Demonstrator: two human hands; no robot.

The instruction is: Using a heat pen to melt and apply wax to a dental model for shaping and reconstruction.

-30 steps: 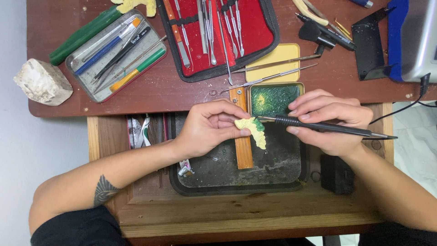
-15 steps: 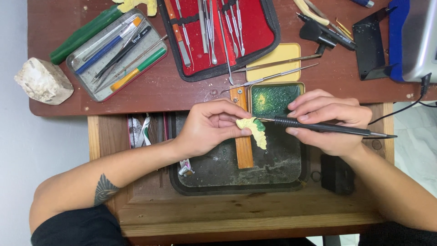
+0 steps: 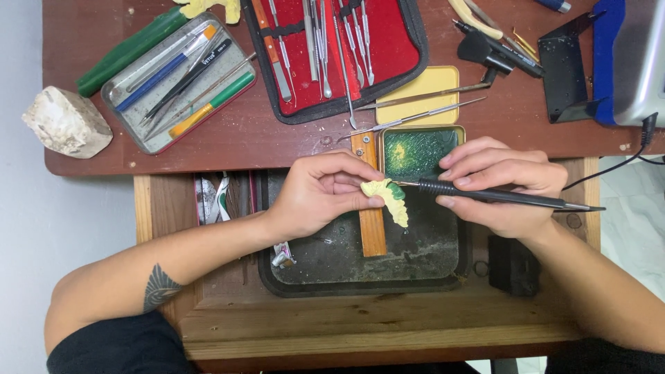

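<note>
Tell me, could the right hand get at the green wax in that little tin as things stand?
Probably yes: the right hand holds the black tool right beside the open tin, and nothing covers it.

the yellow dental cast (image 3: 389,196) is a small curved arch of pale yellow stone with ridged teeth and a patch of green wax at its 2 o'clock edge. it lies tilted, its long end trailing toward 5 o'clock. the black wax pen (image 3: 499,194) is a slim dark tool lying almost level, its fine metal tip at 9 o'clock touching the green patch, its cord end at 3 o'clock.
</note>
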